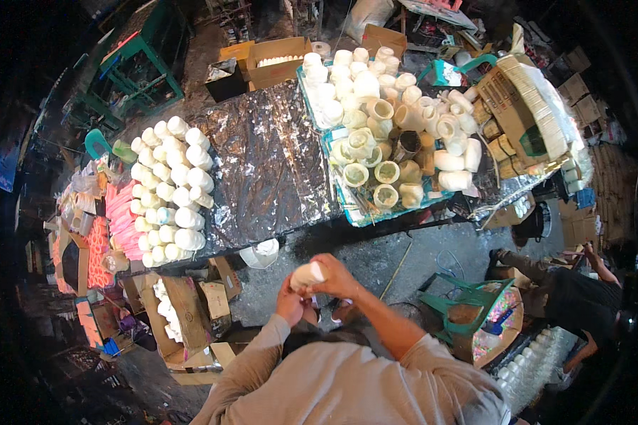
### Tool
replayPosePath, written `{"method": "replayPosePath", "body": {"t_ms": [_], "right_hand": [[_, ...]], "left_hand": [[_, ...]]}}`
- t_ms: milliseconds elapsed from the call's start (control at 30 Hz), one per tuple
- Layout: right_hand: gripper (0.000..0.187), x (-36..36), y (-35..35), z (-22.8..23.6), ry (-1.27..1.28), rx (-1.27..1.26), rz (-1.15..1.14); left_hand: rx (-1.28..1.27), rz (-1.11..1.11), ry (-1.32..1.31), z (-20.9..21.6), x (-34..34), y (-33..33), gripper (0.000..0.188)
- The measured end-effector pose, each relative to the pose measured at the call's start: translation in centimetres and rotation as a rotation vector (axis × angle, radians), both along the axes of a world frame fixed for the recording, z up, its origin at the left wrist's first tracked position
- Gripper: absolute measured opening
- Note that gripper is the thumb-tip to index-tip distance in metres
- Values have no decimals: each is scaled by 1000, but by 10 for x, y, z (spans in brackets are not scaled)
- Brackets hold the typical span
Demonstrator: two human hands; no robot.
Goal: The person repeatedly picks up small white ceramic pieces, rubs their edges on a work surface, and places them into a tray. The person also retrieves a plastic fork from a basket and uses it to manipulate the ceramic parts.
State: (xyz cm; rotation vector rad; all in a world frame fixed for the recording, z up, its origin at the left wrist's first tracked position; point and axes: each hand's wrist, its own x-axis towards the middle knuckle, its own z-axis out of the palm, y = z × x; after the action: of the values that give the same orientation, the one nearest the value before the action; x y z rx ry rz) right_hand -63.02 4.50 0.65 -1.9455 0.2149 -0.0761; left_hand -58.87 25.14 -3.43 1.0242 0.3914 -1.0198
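Lying between the two hands, a cream cylinder is held in front of the torso, on the near side of a dark-covered table and clear of its edge. The left hand grasps the cylinder from the lower left, its fingers closed around that end. The right hand grasps it from the right, with the fingers bent against its side; the exact placing of the fingertips on the underside cannot be told. The piece tilts slightly, its right end higher and whiter than the rest.

Beyond the hands, to the left on the table, white rounded pieces stand in close rows beside pink strips. To the right, a turquoise tray carries hollow, translucent cups and paler pieces crowded together. Below the table edge, a white bucket stands left of the hands, and farther left an open cardboard box contains white pieces. At far right, a co-worker bends near a green chair.
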Motion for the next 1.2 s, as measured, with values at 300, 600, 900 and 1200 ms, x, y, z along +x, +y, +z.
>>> {"method": "replayPosePath", "body": {"t_ms": [300, 600, 900, 1200], "right_hand": [[67, 51, -41, 103, 25, -239, 103], [40, 69, -209, 132, 259, -224, 104], [54, 138, -454, 142, -154, -1182, -510], [43, 174, -485, 134, 170, -1224, -156]], "left_hand": [[-241, -108, -59, 38, 65, -31, 51], [153, -603, -477, 43, 115, -135, 23], [892, -652, -973, 36, 138, -113, 40], [1110, -624, -783, 32, 115, -67, 49]]}}
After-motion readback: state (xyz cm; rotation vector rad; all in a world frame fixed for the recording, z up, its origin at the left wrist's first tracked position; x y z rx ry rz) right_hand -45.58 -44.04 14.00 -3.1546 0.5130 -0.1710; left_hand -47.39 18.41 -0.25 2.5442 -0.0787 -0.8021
